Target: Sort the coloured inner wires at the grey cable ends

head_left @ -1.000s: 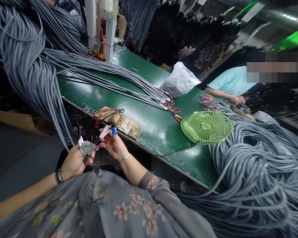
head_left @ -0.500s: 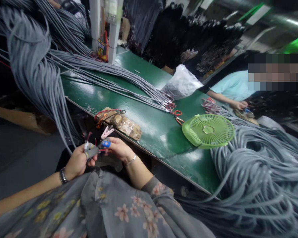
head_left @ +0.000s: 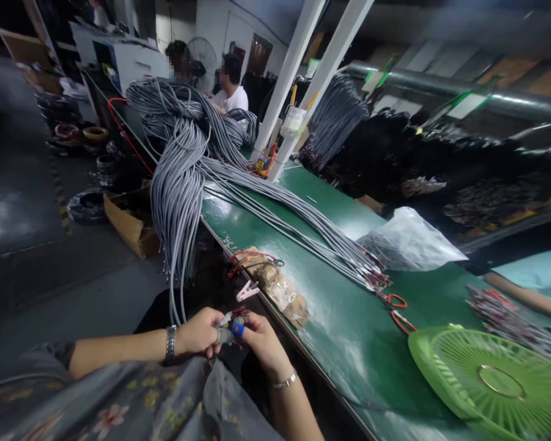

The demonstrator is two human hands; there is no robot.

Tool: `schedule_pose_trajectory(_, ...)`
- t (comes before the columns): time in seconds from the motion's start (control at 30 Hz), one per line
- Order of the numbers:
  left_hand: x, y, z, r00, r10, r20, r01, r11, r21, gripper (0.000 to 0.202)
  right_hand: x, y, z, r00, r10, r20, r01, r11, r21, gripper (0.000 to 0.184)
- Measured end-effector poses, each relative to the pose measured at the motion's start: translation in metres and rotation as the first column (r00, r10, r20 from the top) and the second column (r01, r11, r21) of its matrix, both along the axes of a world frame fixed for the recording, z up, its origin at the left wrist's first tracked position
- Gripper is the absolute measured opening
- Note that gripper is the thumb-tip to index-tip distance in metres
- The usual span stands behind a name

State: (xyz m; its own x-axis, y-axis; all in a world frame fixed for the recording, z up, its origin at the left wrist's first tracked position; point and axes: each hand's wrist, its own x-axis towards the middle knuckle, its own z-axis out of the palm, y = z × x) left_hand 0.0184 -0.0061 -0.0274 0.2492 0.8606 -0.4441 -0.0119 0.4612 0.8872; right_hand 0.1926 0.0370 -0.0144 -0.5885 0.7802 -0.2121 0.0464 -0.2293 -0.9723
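My left hand [head_left: 196, 332] is closed around the end of a grey cable [head_left: 224, 335], close to my lap. Facing it, my right hand [head_left: 265, 346] pinches at the thin dark and red wires [head_left: 241, 310] of that end. Blue tape [head_left: 237, 330] wraps my right thumb. Just above the hands, a pink clothespin [head_left: 247, 291] sits at the table edge, beside a taped brown cardboard piece [head_left: 282, 293]. Fingers partly hide the cable end. To the left, a thick bundle of grey cables [head_left: 177, 184] hangs over the edge.
Along the green table [head_left: 349, 343] lie more grey cables [head_left: 298, 211], orange-handled scissors [head_left: 397, 301], a clear plastic bag [head_left: 413, 239] and a green fan [head_left: 491, 373]. White posts [head_left: 319, 79] rise behind. A person's arm [head_left: 528, 294] is at right; a cardboard box [head_left: 131, 223] stands on the floor.
The view has swung left, so the table and fan appear farther right and lower. Both hands stay together at the cable end, their fingers slightly shifted.
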Motion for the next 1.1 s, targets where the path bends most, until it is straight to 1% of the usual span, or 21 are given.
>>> schedule_pose_trajectory(0.07, 0.001, 0.0, 0.0, 1.0, 0.003, 0.009, -0.003, 1.0, -0.002, 0.032, 0.003, -0.001, -0.002, 1.0, -0.017, -0.001, 0.017, 1.0, 0.008, 0.05)
schedule_pose_trajectory(0.13, 0.002, 0.001, 0.002, 0.999, 0.036, 0.021, -0.036, 0.999, 0.0, 0.033, 0.007, -0.001, -0.007, 0.997, -0.072, -0.006, 0.072, 0.997, 0.006, 0.052)
schedule_pose_trajectory(0.23, 0.003, 0.003, 0.005, 0.991, 0.132, 0.034, -0.132, 0.991, 0.01, 0.038, 0.011, -0.003, -0.019, 0.983, -0.183, -0.03, 0.181, 0.982, -0.053, 0.057)
schedule_pose_trajectory(0.33, 0.003, 0.005, 0.009, 0.97, 0.237, 0.047, -0.238, 0.971, 0.018, 0.039, 0.007, -0.01, -0.026, 0.969, -0.235, -0.073, 0.227, 0.969, -0.096, 0.056)
schedule_pose_trajectory(0.4, 0.002, 0.004, 0.012, 0.962, 0.268, 0.058, -0.269, 0.963, 0.012, 0.039, -0.002, -0.018, -0.025, 0.951, -0.296, -0.093, 0.289, 0.954, -0.084, 0.051)
schedule_pose_trajectory(0.47, 0.001, 0.002, 0.017, 0.964, 0.259, 0.065, -0.26, 0.966, 0.003, 0.037, -0.013, -0.024, -0.021, 0.907, -0.405, -0.116, 0.399, 0.914, -0.07, 0.047)
schedule_pose_trajectory(0.53, -0.001, -0.001, 0.022, 0.952, 0.3, 0.069, -0.301, 0.953, 0.014, 0.035, -0.021, -0.026, -0.014, 0.884, -0.449, -0.131, 0.442, 0.893, -0.081, 0.046)
schedule_pose_trajectory(0.6, -0.005, -0.001, 0.028, 0.956, 0.28, 0.088, -0.282, 0.959, 0.013, 0.033, -0.026, -0.023, -0.008, 0.885, -0.444, -0.138, 0.432, 0.895, -0.109, 0.046)
schedule_pose_trajectory(0.67, -0.009, 0.0, 0.032, 0.973, 0.216, 0.083, -0.217, 0.976, 0.006, 0.031, -0.027, -0.016, -0.002, 0.892, -0.422, -0.163, 0.401, 0.904, -0.148, 0.048)
schedule_pose_trajectory(0.77, -0.014, 0.003, 0.034, 0.987, 0.146, 0.07, -0.147, 0.989, 0.003, 0.032, -0.027, -0.005, 0.005, 0.922, -0.342, -0.18, 0.312, 0.934, -0.174, 0.049)
schedule_pose_trajectory(0.83, -0.016, 0.004, 0.035, 0.992, 0.119, 0.053, -0.12, 0.993, 0.015, 0.033, -0.029, 0.001, 0.007, 0.936, -0.288, -0.2, 0.254, 0.95, -0.182, 0.049)
schedule_pose_trajectory(0.9, -0.016, 0.004, 0.036, 0.989, 0.139, 0.052, -0.14, 0.99, 0.02, 0.032, -0.032, 0.004, 0.006, 0.937, -0.281, -0.209, 0.242, 0.951, -0.194, 0.046)
schedule_pose_trajectory(1.0, -0.016, 0.003, 0.038, 0.967, 0.239, 0.09, -0.24, 0.971, 0.003, 0.031, -0.038, 0.004, 0.002, 0.926, -0.321, -0.196, 0.278, 0.935, -0.221, 0.044)
schedule_pose_trajectory(1.1, -0.014, 0.004, 0.042, 0.932, 0.339, 0.13, -0.341, 0.94, -0.006, 0.033, -0.042, 0.001, -0.001, 0.912, -0.354, -0.207, 0.306, 0.924, -0.231, 0.047)
